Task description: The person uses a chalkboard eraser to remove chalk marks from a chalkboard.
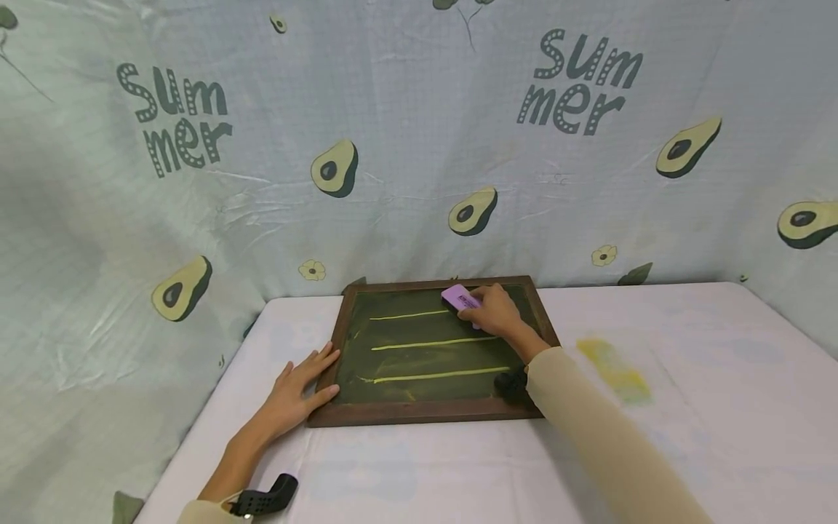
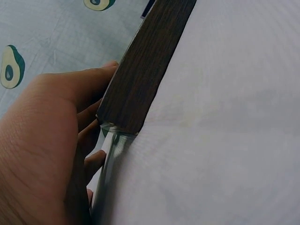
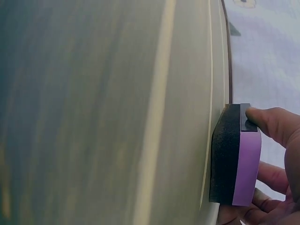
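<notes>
A dark green chalkboard [image 1: 419, 364] in a brown wooden frame lies on the table, with three yellow chalk lines drawn across it. My right hand [image 1: 496, 311] grips a purple eraser [image 1: 460, 297] near the board's upper right, over the end of the top line. In the right wrist view the eraser [image 3: 246, 168] shows its black felt side turned to the board, with thumb and fingers pinching its edges. My left hand [image 1: 296, 391] rests with spread fingers against the left side of the frame. The left wrist view shows this hand [image 2: 42, 140] beside the frame's corner [image 2: 136, 84].
A white cloth covers the table [image 1: 419, 473]. Yellow-green smudges [image 1: 615, 370] mark it right of the board. Behind stands a pale curtain [image 1: 406, 94] printed with avocados and lettering. Dark straps sit on both wrists, the left strap [image 1: 262, 498] near the table's front.
</notes>
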A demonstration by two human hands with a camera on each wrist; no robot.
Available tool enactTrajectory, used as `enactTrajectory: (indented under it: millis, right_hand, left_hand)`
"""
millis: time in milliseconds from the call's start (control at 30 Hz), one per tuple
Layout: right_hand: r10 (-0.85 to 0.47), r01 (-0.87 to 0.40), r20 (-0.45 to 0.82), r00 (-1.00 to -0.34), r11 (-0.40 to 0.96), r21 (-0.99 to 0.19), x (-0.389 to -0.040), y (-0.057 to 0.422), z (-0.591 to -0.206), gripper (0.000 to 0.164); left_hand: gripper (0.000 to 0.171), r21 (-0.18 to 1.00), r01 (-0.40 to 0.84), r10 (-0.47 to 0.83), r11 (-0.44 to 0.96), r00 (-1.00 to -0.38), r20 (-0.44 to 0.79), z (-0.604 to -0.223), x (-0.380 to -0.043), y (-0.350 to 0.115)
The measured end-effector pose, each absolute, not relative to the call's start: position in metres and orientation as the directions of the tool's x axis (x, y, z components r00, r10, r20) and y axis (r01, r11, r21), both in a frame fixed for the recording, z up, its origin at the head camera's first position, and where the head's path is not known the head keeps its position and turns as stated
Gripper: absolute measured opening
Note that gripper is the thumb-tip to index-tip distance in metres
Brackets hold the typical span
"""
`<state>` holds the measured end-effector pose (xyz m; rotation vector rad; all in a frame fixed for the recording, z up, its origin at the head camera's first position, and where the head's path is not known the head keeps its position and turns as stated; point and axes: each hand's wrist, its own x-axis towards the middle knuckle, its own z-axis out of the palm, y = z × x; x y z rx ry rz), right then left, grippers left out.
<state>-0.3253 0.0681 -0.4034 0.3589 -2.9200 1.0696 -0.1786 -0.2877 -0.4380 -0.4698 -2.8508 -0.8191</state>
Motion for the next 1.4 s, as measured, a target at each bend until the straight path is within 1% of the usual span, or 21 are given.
enactTrajectory:
  millis: [300, 767, 1033, 1400]
  right_hand:
    - [-0.228, -0.235, 0.09, -0.97, 0.766, -0.598, -0.324, 0.041, -0.403, 0.055]
    - [-0.223, -0.213, 0.061, -0.973, 0.756, -0.619, -0.319, 0.011, -0.399, 0.053]
    - [-0.241, -0.222, 0.05, -0.969, 0.769, -0.599, -0.319, -0.007, -0.399, 0.053]
    - [-0.232, -0.212, 0.045, -0.972, 0.773, -0.598, -0.315, -0.038, -0.399, 0.052]
  left_hand:
    - [0.064, 0.502, 0.334, 0.261, 0.798, -0.942, 0.212, -0.437, -0.179, -0.289]
    - [0.064, 0.503, 0.337, 0.262, 0.796, -0.941, 0.214, -0.437, -0.18, -0.29]
    - [0.064, 0.501, 0.344, 0.267, 0.794, -0.938, 0.222, -0.438, -0.18, -0.289]
    - [0.064, 0.507, 0.338, 0.267, 0.793, -0.941, 0.21, -0.437, -0.18, -0.291]
